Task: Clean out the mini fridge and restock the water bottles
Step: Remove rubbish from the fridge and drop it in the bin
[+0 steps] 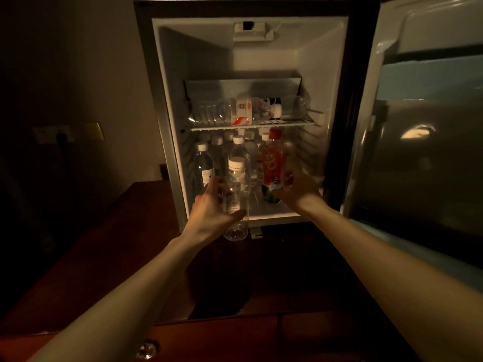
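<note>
Hands reach into the open white mini fridge [167, 105]. The left hand [211, 205] curls round a clear plastic water bottle with a white cap [236, 178] at the front edge of the fridge floor. The right hand [298, 189] grips a red-labelled drink bottle with a red cap [273, 163] just beside it. More clear capped bottles [217, 152] stand behind; others lie on the wire shelf [287, 122]. A dark wooden table [104, 244] carries the fridge in a dim room.

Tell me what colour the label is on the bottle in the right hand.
Red, with pale lettering, on the bottle the right hand holds; head view.
</note>
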Demonstrator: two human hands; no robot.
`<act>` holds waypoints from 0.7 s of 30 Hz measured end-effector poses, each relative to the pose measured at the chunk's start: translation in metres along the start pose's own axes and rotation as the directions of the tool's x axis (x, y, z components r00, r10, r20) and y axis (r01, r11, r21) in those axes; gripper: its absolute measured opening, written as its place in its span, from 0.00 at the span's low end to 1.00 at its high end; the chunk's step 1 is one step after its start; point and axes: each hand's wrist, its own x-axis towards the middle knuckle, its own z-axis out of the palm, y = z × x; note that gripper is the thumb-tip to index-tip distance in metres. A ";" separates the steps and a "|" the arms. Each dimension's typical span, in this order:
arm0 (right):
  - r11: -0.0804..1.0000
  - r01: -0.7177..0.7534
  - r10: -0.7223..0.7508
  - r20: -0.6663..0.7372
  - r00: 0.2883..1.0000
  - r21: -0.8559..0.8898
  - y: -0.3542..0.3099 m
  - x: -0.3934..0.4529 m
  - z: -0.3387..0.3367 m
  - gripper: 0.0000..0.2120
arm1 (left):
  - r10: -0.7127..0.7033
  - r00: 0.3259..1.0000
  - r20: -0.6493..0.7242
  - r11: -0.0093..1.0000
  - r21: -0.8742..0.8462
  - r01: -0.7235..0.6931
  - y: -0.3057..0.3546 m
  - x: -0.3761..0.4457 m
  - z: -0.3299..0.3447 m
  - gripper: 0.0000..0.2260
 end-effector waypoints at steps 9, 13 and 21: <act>0.985 -0.017 0.039 -0.129 0.991 0.172 0.011 0.032 0.025 0.44 | 0.052 0.997 -0.056 0.998 0.035 -0.050 -0.026 0.022 0.012 0.32; 0.978 -0.029 0.056 -0.131 0.990 0.204 0.012 0.047 0.028 0.44 | 0.037 0.997 -0.070 0.999 -0.025 -0.039 -0.029 0.033 0.016 0.31; 0.941 -0.022 0.058 -0.095 0.994 0.339 0.007 0.066 0.027 0.37 | 0.022 0.997 -0.077 0.999 -0.025 -0.024 -0.032 0.039 0.019 0.32</act>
